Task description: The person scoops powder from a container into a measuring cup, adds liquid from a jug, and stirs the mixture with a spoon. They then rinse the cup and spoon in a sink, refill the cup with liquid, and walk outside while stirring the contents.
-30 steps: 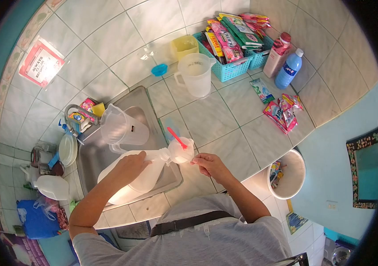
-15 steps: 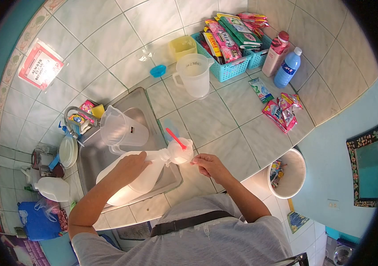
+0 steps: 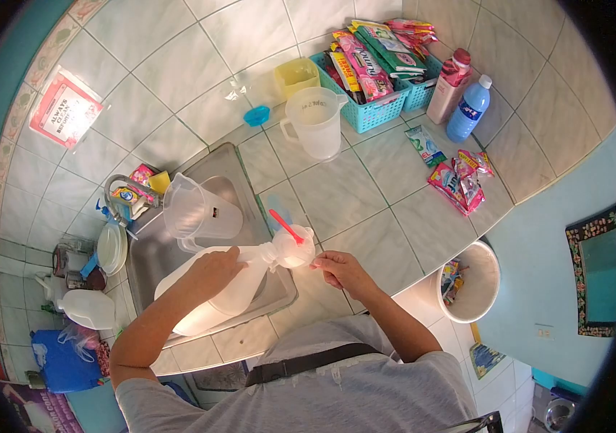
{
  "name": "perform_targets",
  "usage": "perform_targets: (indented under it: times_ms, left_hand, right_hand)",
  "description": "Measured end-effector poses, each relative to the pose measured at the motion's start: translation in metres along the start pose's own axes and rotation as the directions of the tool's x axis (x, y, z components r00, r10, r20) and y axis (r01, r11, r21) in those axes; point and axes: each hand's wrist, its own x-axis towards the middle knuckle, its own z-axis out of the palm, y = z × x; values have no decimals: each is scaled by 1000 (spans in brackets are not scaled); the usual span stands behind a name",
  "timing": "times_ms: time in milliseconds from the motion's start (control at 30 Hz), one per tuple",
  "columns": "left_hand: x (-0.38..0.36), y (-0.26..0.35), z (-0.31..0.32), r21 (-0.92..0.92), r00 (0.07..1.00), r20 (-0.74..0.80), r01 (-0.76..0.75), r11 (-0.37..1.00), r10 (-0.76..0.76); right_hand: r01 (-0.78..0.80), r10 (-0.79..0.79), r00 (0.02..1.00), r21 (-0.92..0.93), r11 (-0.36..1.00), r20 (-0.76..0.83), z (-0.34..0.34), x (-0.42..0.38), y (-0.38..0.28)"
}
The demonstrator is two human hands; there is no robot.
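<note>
My left hand (image 3: 214, 276) is closed on the upper side of a large whitish plastic jug (image 3: 239, 292), which lies tilted over the sink's front edge with its neck to the right. Against the jug's mouth sits a small translucent cup (image 3: 295, 252), with a red spoon (image 3: 286, 226) in it. My right hand (image 3: 343, 273) pinches the right side of this cup. A clear pitcher (image 3: 207, 211) stands tilted in the sink, just behind the jug.
The steel sink (image 3: 145, 267) has a faucet (image 3: 116, 184) at its left. Behind are a measuring pitcher (image 3: 317, 130), blue baskets (image 3: 373, 115) of sachets, a pink bottle (image 3: 449, 90) and a blue bottle (image 3: 469, 112). Sachets (image 3: 456, 186) lie at right; a white bin (image 3: 478, 289) stands below.
</note>
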Motion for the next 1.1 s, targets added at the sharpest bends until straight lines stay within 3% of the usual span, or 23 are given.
perform_targets:
  times_ms: [1100]
  left_hand:
    - [4,4,-3,55,999,25,-30,998,29]
  right_hand:
    - [-19,19,1000,24,1000,12,-6,1,9]
